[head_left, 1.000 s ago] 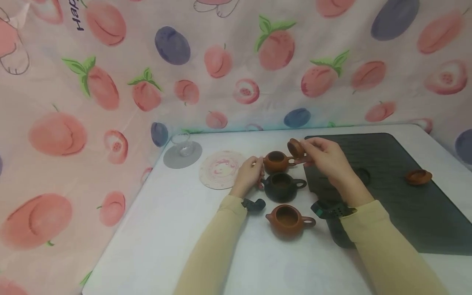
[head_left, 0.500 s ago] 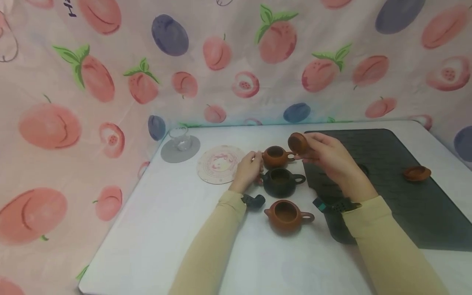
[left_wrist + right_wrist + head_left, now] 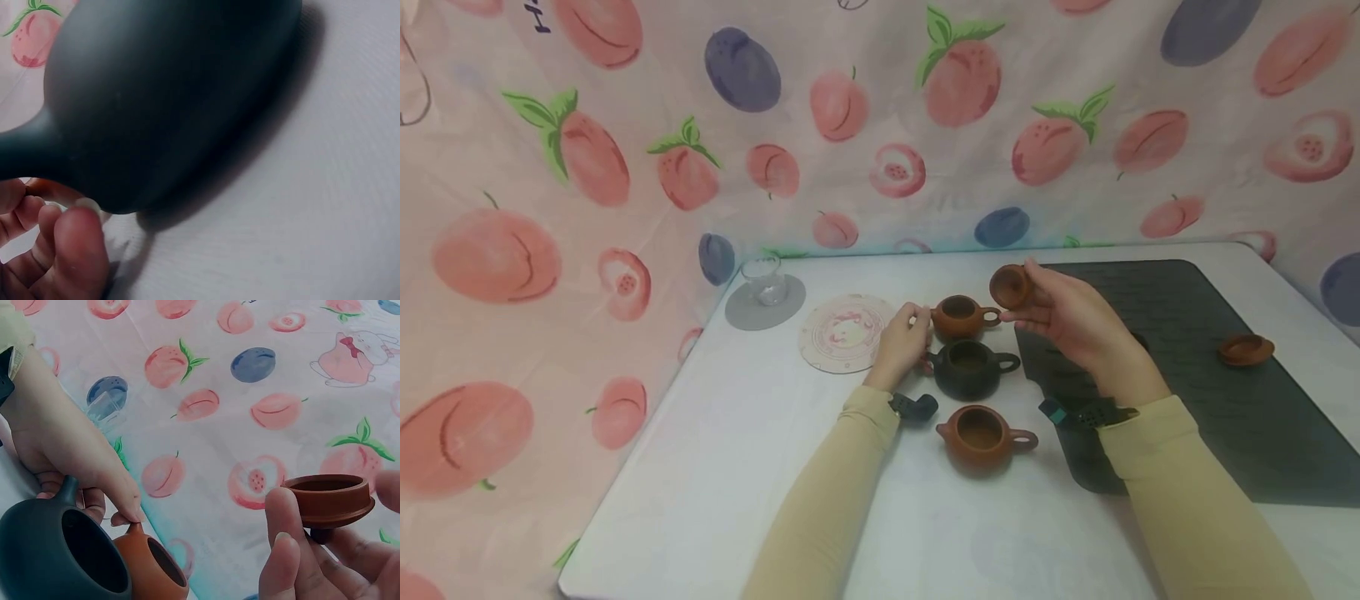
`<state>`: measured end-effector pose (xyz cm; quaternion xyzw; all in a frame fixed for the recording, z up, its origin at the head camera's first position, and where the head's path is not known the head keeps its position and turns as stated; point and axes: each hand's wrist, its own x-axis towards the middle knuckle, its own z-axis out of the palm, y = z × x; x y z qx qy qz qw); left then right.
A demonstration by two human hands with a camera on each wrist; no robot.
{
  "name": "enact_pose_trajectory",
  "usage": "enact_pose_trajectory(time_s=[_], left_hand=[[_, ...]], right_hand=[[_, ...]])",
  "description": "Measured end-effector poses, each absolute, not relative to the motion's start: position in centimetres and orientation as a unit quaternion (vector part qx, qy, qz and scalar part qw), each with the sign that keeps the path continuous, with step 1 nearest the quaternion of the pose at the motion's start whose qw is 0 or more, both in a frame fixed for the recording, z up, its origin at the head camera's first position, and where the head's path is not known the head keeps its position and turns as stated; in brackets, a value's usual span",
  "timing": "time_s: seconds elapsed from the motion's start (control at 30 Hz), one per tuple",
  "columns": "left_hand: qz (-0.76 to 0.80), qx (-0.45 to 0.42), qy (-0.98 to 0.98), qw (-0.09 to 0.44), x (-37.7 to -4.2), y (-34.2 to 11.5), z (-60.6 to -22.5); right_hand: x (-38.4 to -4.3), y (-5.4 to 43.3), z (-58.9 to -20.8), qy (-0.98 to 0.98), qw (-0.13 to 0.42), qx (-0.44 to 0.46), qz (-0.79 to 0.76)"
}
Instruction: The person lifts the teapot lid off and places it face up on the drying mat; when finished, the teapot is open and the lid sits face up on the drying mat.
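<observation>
My left hand (image 3: 901,346) pinches the short spout of the farthest brown clay teapot (image 3: 957,327), which stands lidless on the table. Up beside that teapot's handle, my right hand (image 3: 1078,321) holds a brown teapot lid (image 3: 1011,287). In the right wrist view the lid (image 3: 337,505) has its hollow side up and its knob down between the fingers. A dark teapot (image 3: 966,375) sits just nearer than the farthest one, lidless, its spout beside my left hand. Its rounded body (image 3: 175,94) fills much of the left wrist view. Nearest stands another lidless brown teapot (image 3: 981,457).
A dark tea tray (image 3: 1195,425) lies at the right, with a brown lid (image 3: 1246,351) on it and a dark round piece (image 3: 1141,340) partly behind my right wrist. At the back left are a glass cup (image 3: 767,287) on a grey coaster (image 3: 741,315) and a patterned disc (image 3: 820,354).
My right hand has turned the lid so that its hollow side faces the head camera, and shifted slightly right. The left hand keeps its place at the spout. The head view has tilted down slightly.
</observation>
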<state>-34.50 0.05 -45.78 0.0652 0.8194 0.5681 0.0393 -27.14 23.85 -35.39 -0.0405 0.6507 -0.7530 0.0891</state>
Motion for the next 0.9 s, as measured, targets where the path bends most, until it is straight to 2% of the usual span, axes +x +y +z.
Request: enact_pose_trajectory(time_s=[0.9], left_hand=[[0.589, 0.074, 0.803, 0.048, -34.6, -0.2, -45.9]], right_hand=[[-27.2, 25.5, -35.5, 0.639, 0.063, 0.01, -0.767]])
